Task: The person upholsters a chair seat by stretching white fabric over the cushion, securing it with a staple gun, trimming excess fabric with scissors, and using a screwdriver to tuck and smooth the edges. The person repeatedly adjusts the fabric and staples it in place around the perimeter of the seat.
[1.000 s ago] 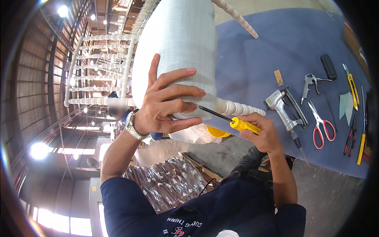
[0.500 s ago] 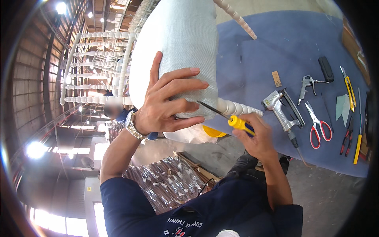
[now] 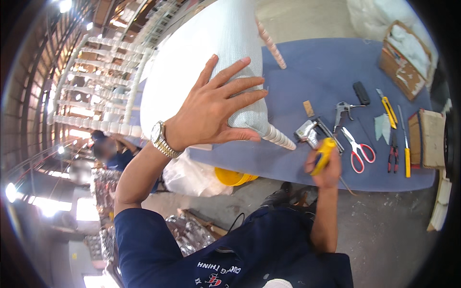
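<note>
A chair with a pale, woven-cloth padded seat (image 3: 201, 43) and turned white legs lies tipped on the blue-grey covered table. My left hand (image 3: 216, 103), a metal watch on its wrist, presses flat on the seat's corner with fingers spread. To the right, beside the near table edge, my right hand (image 3: 329, 170) is closed around a yellow-handled screwdriver (image 3: 324, 152). Its shaft cannot be made out now. This hand is apart from the seat, close to a silver staple gun (image 3: 306, 134) that it partly covers. A ribbed chair leg (image 3: 281, 137) lies between my hands.
Scissors (image 3: 356, 150), an air blow gun (image 3: 343, 111), a yellow cutter (image 3: 388, 109), pliers (image 3: 394, 153) and a long yellow-handled tool (image 3: 407, 161) lie at right. Cardboard boxes (image 3: 406, 62) stand beyond. A yellow bucket (image 3: 233, 176) sits below the table. Another person (image 3: 120, 158) is at left.
My right hand has drawn the screwdriver away from the seat's corner, rightward toward the staple gun. My left hand's fingers have straightened and spread on the cloth. The view has shifted.
</note>
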`<state>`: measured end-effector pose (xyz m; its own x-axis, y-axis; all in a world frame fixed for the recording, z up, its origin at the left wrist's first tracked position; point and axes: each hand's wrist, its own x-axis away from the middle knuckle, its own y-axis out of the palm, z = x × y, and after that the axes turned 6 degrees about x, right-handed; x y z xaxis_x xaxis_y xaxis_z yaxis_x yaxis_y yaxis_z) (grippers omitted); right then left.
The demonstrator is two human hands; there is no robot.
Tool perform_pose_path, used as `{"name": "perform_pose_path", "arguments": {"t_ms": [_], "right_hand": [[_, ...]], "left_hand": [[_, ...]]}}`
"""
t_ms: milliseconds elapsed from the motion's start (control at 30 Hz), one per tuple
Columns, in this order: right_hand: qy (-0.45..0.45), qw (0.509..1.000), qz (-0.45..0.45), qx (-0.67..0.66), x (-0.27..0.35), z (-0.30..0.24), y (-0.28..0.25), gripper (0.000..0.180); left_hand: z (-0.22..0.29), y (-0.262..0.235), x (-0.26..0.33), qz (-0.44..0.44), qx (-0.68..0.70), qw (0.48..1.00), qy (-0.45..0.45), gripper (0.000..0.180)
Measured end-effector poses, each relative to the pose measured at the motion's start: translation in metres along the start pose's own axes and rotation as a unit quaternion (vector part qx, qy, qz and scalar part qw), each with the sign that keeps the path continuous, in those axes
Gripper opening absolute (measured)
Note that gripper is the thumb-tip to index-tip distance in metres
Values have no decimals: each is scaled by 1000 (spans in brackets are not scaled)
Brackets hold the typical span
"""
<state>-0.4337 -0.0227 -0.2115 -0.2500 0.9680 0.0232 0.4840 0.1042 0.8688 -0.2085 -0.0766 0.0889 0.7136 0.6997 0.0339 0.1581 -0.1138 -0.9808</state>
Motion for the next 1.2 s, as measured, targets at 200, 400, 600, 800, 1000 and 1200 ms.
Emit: {"name": "perform_pose_path", "arguments": {"t_ms": [200,400,600,800,1000,1200], "right_hand": [[-14,718,331,612,11,-66,-143,34],[-148,507,399,750,-1,-59,-162,48],[-393,796,189,420,-45,35,111,54],[-538,705,250,388,-86,79,171,63],[-563,673,293,380,-89,80,174,46],[-599,625,313,389,-94,85,172,34]], "left_hand": [[4,15,13,80,-4,996,31,79],[-27,3,43,55,100,992,55,89],[-111,-15,-25,-16,279,956,91,62],[-60,0,-61,-97,97,971,196,57],[-41,10,-37,18,71,961,266,52],[-34,14,-19,79,46,958,271,41]]}}
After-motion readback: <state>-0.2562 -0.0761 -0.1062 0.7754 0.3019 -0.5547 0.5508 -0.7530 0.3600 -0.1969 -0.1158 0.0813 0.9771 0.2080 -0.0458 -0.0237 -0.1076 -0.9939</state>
